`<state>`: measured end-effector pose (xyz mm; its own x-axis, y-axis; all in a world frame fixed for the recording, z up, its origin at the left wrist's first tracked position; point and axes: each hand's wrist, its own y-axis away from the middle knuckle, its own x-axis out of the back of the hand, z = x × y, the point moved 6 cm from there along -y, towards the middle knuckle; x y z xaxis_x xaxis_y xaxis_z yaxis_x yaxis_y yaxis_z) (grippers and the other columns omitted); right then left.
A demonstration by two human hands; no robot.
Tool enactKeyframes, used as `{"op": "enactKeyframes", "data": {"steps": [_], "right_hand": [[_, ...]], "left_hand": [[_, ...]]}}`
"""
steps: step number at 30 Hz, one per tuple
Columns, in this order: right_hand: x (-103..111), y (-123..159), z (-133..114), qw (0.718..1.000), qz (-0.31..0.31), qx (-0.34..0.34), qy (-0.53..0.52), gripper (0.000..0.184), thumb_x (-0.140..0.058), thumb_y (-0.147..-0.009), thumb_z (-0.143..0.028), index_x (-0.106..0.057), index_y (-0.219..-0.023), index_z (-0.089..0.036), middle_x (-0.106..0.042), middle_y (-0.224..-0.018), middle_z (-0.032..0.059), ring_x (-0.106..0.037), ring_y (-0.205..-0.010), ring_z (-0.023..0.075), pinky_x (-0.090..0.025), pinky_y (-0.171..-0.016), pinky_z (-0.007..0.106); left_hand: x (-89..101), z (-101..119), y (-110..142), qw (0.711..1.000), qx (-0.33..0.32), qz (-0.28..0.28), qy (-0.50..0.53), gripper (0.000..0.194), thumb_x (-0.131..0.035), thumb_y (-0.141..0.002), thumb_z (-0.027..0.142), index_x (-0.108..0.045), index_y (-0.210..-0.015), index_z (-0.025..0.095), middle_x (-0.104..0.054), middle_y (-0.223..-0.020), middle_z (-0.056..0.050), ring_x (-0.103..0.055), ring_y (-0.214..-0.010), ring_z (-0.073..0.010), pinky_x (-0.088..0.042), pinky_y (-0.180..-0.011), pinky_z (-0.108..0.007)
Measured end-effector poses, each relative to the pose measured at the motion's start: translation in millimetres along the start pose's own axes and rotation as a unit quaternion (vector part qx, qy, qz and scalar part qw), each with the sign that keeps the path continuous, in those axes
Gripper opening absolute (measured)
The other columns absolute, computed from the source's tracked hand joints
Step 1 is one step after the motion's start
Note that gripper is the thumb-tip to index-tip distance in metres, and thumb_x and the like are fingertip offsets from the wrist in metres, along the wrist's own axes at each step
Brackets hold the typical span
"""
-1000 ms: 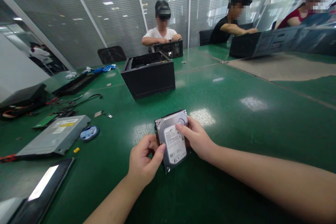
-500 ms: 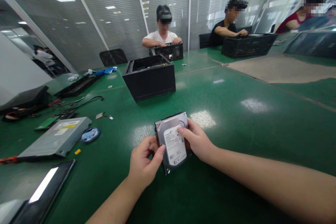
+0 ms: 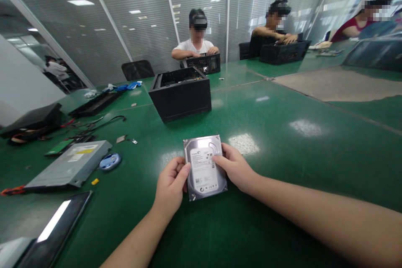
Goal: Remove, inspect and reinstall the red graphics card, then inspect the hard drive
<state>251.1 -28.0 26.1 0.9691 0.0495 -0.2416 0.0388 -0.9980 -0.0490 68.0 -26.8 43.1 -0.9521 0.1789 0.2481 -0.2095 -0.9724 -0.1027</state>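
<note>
A silver hard drive (image 3: 205, 171) with a white printed label faces up towards me, held between both hands above the green table (image 3: 266, 142). My left hand (image 3: 172, 182) grips its left edge, with the thumb on the top face and the fingers curled behind. On the right edge, my right hand (image 3: 237, 166) is closed too, its thumb lying over the label. The drive's underside is hidden. Beyond it stands a black computer case (image 3: 184, 99), open at the top.
On the left lie an optical drive (image 3: 72, 165), a blue oval object (image 3: 110, 161), a small yellow piece (image 3: 95, 181), a dark flat panel (image 3: 59, 226), cables (image 3: 106, 122) and a black bag-like item (image 3: 34, 121). Co-workers sit opposite, their hands on other cases (image 3: 284, 52).
The hard drive has turned so its labelled face shows more squarely, and its dark side edge no longer shows. Both hands still hold it. A co-worker's case at right has shifted left.
</note>
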Motion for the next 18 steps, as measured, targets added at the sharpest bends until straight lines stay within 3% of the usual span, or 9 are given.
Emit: {"op": "enactKeyframes", "data": {"steps": [8,18], "right_hand": [[0.0,-2.1,2.5,1.000,-0.008,0.014,-0.009,0.031,-0.065,-0.082,-0.024,-0.060,-0.112,-0.018,-0.070,-0.106,0.0082,-0.067,-0.096,0.0246,-0.054,-0.085,0.042],[1.1,-1.0,1.3,1.000,-0.001,0.007,-0.005,0.026,-0.065,-0.080,-0.022,-0.061,-0.106,-0.018,-0.070,-0.101,0.0072,-0.067,-0.092,0.0247,-0.054,-0.083,0.042]], "left_hand": [[0.0,-1.4,1.1,1.000,-0.010,-0.015,0.017,0.026,-0.058,-0.091,0.045,-0.058,-0.093,0.019,-0.048,-0.059,0.006,-0.048,-0.047,-0.0095,-0.038,-0.043,-0.020],[-0.4,-0.4,0.4,1.000,-0.008,-0.011,0.021,0.026,-0.059,-0.090,0.044,-0.060,-0.093,0.018,-0.048,-0.058,0.006,-0.047,-0.046,-0.0095,-0.038,-0.043,-0.020]]}}
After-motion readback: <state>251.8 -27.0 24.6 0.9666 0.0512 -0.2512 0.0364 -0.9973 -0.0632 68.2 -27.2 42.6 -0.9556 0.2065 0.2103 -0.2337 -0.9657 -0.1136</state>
